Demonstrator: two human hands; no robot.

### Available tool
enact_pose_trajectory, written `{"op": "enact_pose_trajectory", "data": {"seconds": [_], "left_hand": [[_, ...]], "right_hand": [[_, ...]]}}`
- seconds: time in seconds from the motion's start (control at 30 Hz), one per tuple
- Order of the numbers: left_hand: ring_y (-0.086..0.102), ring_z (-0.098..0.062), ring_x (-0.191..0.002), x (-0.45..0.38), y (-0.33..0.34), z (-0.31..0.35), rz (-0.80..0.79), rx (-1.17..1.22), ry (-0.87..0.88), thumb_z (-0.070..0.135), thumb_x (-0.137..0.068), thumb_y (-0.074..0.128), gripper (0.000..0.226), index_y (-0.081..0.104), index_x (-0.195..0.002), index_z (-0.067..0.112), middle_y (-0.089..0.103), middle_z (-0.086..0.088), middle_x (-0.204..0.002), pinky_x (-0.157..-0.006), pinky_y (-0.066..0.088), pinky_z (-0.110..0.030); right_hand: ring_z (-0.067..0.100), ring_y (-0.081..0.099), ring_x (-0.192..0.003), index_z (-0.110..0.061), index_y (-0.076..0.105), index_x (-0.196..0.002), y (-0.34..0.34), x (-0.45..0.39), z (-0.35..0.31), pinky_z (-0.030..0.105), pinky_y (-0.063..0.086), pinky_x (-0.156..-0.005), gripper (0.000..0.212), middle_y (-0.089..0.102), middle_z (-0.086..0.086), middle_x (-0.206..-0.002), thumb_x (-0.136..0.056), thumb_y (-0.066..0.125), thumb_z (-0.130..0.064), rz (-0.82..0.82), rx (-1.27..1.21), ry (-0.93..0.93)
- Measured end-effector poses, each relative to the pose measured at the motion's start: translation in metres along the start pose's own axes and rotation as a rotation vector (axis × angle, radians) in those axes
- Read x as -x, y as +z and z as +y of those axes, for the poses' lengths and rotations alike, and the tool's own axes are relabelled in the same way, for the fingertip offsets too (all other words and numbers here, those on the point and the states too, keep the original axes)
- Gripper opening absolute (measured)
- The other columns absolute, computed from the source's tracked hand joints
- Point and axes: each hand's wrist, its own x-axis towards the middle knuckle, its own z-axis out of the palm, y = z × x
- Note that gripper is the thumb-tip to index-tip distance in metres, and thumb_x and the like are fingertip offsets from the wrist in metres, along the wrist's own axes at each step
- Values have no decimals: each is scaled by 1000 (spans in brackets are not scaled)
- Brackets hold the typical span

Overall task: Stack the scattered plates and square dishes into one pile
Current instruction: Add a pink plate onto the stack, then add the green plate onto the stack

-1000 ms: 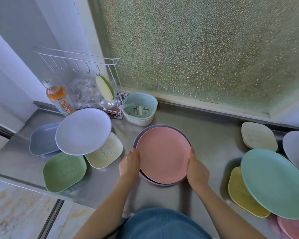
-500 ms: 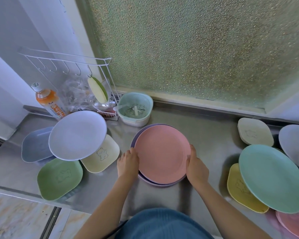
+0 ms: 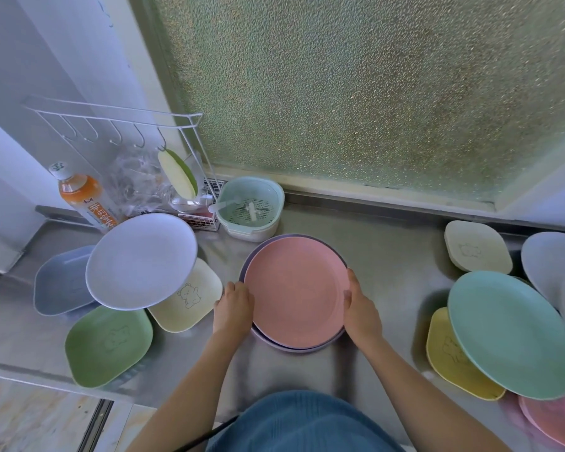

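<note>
While my view has swung slightly since a second ago, little on the worktop (image 3: pixel 388 265) has moved. At far left, a grey-blue square dish (image 3: pixel 59 282) lies under a tilted lavender plate (image 3: pixel 141 261), with a green square dish (image 3: pixel 106 345) and a cream square dish (image 3: pixel 193 296) beside it. At centre, my left hand (image 3: pixel 233 308) curls on the left rim of the pink plate (image 3: pixel 296 291), which sits nested on a purple plate (image 3: pixel 258 252); my right hand (image 3: pixel 361 308) grips the opposite rim. Both hands held these same rims in the earlier views, so I judge the pink plate newly seated and the pile only two high. At right wait a beige square dish (image 3: pixel 477 246), a yellow square dish (image 3: pixel 447 357) beneath a teal plate (image 3: pixel 512 334), a grey plate (image 3: pixel 555 262) and another pink plate (image 3: pixel 555 419), all unstacked.
</note>
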Motion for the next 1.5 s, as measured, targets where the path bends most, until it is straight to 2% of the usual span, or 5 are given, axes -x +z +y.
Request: {"op": "enact_pose_trajectory", "data": {"seconds": [0.47,0.7,0.87,1.2,1.5], "left_hand": [[57,-39,-85,12,4,45,-57,350,141,9,-90,36,53,26,-140,23,52,-14,-95,-77,48,-43],[58,-37,-82,15,15,72,-48,322,174,14,-90,37,39,39,-128,21,61,-17,-94,-71,49,-39],[60,-37,-81,16,12,82,-12,308,119,17,-92,37,22,45,-112,19,66,-17,-93,-67,47,-38],[59,-39,-81,20,12,84,-26,240,134,13,-92,35,25,40,-117,14,65,-23,-92,-69,47,-40],[63,-37,-86,32,9,79,60,221,121,28,-97,32,43,28,-139,29,67,-17,-97,-67,45,-37]], "right_hand": [[24,57,-106,-31,1,-147,-29,18,53,40,44,-96,53,57,9,-121,-99,23,-38,33,57,19],[35,62,-90,-27,22,-144,-54,26,74,46,52,-75,48,62,16,-110,-98,32,-24,84,206,57],[34,59,-92,-13,49,-130,-67,36,98,42,51,-64,42,64,16,-105,-92,53,-27,428,358,105],[35,53,-90,-11,70,-99,-66,36,143,41,34,-76,20,67,14,-94,-87,56,-6,534,320,247],[26,60,-72,-14,71,-86,-57,52,84,40,32,-90,23,64,3,-75,-84,50,-24,822,189,-267]]}}
